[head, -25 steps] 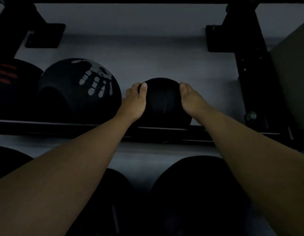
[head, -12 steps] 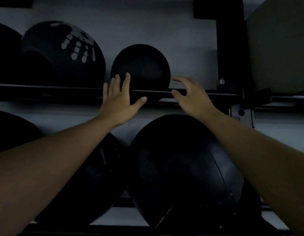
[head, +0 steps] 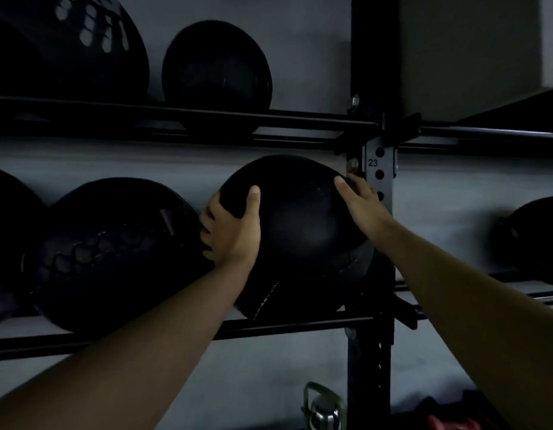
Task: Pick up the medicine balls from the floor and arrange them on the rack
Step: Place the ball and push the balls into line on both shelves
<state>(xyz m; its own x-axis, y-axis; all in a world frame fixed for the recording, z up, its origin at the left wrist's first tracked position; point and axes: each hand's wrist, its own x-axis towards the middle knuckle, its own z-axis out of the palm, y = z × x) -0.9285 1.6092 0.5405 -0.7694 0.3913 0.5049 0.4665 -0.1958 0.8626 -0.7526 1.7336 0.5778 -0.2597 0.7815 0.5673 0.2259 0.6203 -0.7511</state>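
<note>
A large black medicine ball (head: 300, 225) rests on the lower rails of the black rack (head: 300, 324), close to the upright post (head: 379, 169). My left hand (head: 231, 231) clasps its left side, thumb over the front. On the upper right side lies my right hand (head: 360, 203), pressed against the ball. A small black ball (head: 218, 72) sits on the upper rail, with a bigger ball bearing a white handprint (head: 67, 48) to its left. Another large black ball (head: 114, 252) lies on the lower rail just left of my left hand.
A further dark ball (head: 536, 237) sits on the lower rail right of the post. A pale box (head: 473, 51) stands on the upper right shelf. Below the rack, a kettlebell-like metal object (head: 323, 408) and something red (head: 452, 422) lie on the floor by the grey wall.
Both hands left the small ball on the upper rail, dropped down and closed on the large ball on the lower rail. The view tilted downward.
</note>
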